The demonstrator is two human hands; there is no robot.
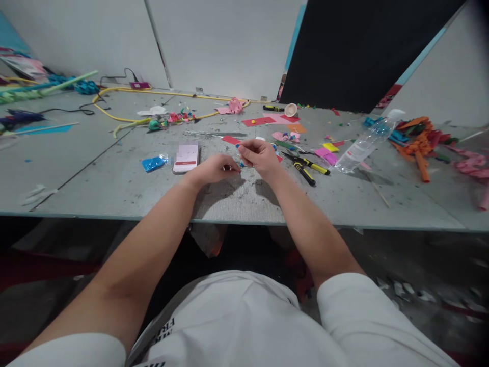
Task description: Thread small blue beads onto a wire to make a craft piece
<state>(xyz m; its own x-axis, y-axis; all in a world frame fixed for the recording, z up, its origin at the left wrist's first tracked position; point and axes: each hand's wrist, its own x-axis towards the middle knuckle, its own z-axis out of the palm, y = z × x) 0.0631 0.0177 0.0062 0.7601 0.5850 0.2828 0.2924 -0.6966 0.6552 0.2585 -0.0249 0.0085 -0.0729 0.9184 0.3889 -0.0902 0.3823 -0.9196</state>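
Observation:
My right hand (260, 157) is raised just above the table, thumb and forefinger pinched on a small blue piece (237, 146), too small to name more closely. Lower and to the left, my left hand (217, 168) is closed near the tabletop, its fingertips drawn together; what they hold, if anything, I cannot make out. Another tiny blue bit (242, 164) shows between the two hands. Left of my left hand lies a phone (186, 158) with a lit screen, beside a blue packet (153, 163). Black-and-yellow pliers (305, 165) rest right of my right hand.
A clear plastic bottle (367, 145) stands tilted in view at right, near orange crepe-like strips (416, 137). Red paper pieces (259, 122), a pink pad (326, 156) and thin wires (214, 134) lie beyond my hands. A yellow cable (153, 92) runs along the back.

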